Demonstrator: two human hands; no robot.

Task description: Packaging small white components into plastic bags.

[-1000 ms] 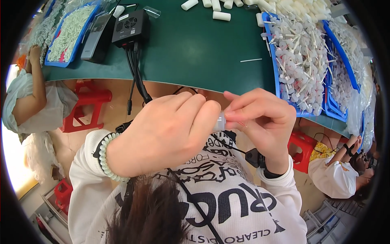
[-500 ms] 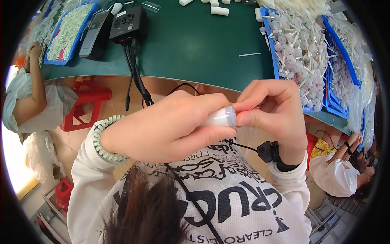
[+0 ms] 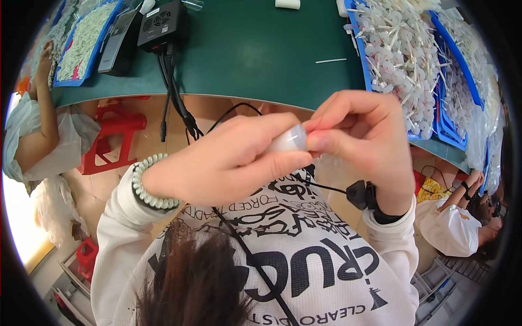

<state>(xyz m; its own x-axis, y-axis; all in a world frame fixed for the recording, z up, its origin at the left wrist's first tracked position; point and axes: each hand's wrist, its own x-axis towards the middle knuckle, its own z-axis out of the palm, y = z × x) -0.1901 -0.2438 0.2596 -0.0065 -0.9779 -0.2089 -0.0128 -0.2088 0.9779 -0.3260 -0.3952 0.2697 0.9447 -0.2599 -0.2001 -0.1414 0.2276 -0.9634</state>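
My left hand (image 3: 234,157) is wrapped round a small white plastic cylinder (image 3: 284,143) with a clear end, held in front of my chest below the table's near edge. Its clear end points right, toward my right hand (image 3: 361,136). The thumb and forefinger of my right hand are pinched together against that end. Whatever lies between those fingertips is too small and blurred to make out. On the green table (image 3: 244,60) beyond, a thin white stick (image 3: 330,61) lies near the right, and another white cylinder (image 3: 287,4) lies at the top edge.
A blue tray (image 3: 360,46) of white discs with stems (image 3: 399,60) stands at right. At left are a tray of pale sticks (image 3: 84,46), a black box with a fan (image 3: 163,24) and hanging black cables (image 3: 174,92). Red stools (image 3: 111,133) and other people (image 3: 451,233) flank me.
Both hands have shifted slightly left and up in the picture with the white cylinder. The table and its things sit a little higher in view. The grips look much the same.
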